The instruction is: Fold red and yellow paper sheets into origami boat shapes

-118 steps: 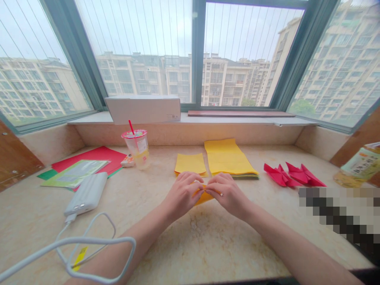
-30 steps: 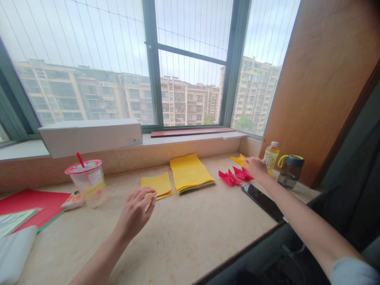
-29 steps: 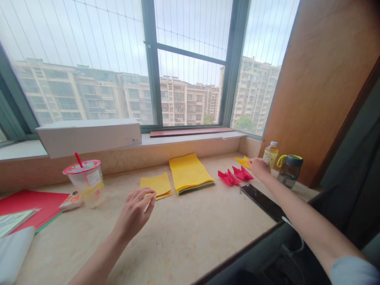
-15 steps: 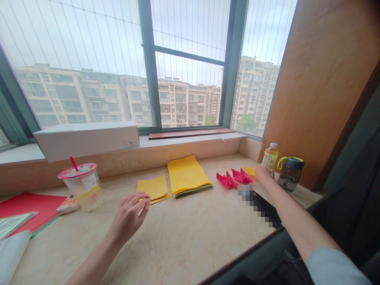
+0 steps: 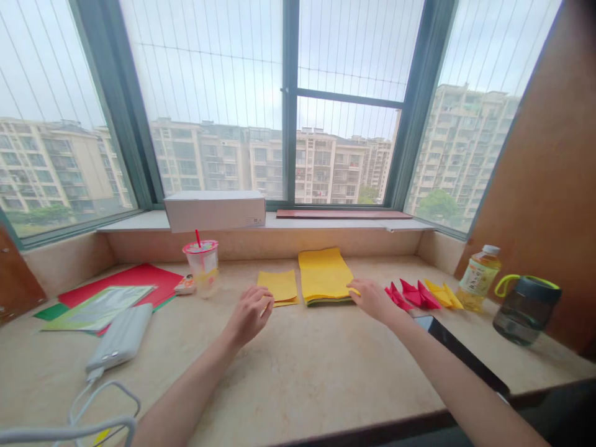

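My left hand (image 5: 248, 315) hovers just above the stone counter with loosely curled, parted fingers and holds nothing; its fingertips are close to a small stack of yellow paper squares (image 5: 278, 287). My right hand (image 5: 371, 298) lies open and empty, fingertips at the right edge of a larger stack of yellow sheets (image 5: 325, 275). To its right lie two red folded paper pieces (image 5: 410, 295) and one yellow folded piece (image 5: 444, 294), side by side on the counter.
A plastic cup with a red straw (image 5: 202, 264) stands left of the stacks. Red and green sheets (image 5: 121, 286), a white power bank (image 5: 121, 328) with cable, a dark phone (image 5: 459, 352), a tea bottle (image 5: 477, 277), a dark mug (image 5: 524, 300) and a white box (image 5: 215, 210) on the sill surround the work area.
My right hand set the yellow folded piece down beside the red ones, let go and moved left to the large yellow stack. The view swung back to the left.
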The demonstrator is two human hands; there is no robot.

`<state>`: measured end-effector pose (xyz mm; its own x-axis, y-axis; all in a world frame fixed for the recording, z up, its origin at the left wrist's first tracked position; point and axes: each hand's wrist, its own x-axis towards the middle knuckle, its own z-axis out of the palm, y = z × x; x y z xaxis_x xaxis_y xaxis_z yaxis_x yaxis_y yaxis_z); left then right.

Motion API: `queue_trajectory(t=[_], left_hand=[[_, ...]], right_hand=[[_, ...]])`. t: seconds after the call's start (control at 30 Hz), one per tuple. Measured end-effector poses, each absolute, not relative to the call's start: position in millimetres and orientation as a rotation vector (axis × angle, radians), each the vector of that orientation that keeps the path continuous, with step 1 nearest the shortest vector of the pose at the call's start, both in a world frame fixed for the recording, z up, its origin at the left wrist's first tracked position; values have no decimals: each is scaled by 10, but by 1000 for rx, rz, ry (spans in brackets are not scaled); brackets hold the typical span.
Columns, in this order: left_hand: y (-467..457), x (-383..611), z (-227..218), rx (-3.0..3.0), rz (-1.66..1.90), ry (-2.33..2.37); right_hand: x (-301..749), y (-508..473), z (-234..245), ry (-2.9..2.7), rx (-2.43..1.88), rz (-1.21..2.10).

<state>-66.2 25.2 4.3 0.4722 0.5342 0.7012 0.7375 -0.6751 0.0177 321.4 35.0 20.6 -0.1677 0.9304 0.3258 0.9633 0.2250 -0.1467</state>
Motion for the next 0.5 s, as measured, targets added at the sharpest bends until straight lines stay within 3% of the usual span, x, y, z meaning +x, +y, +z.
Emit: queue_trajectory(t=[0.2,0.5], left_hand=[[154,-672,-8,-2498,-946,-1098],[57,-684,42,-2482,-1038,-1079]], right_hand=[[2410,695,0,-2371,-1501,152],[2364,602,-156,-2257,-1483,298]])
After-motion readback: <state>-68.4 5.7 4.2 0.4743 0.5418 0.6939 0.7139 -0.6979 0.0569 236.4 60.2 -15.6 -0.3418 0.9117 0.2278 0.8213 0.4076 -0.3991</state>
